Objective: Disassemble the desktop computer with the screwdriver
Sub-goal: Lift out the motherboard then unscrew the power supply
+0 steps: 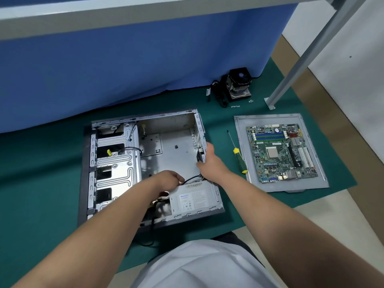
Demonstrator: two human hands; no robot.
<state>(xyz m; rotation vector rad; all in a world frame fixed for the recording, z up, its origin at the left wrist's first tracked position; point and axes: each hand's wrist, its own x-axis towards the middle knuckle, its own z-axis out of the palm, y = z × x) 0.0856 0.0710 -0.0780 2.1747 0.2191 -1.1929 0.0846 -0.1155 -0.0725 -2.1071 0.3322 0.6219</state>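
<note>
Both our hands work inside the case [145, 163]: left hand [168, 179] grips a cable by the power supply [193, 199], right hand [209, 161] holds the rear wall. Motherboard [281, 152] and cooler [239, 84] are out; supply remains.

Green mat [52, 183], blue cloth [124, 65].

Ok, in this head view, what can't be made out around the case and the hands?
- Left hand: its fingertips are hidden behind its own knuckles, so the grip is unclear.
- Right hand: fingers wrap the case rear edge, with their tips hidden behind it.
- Power supply label: too small to read.
- Loose screws by the cooler: too small to count.
</note>
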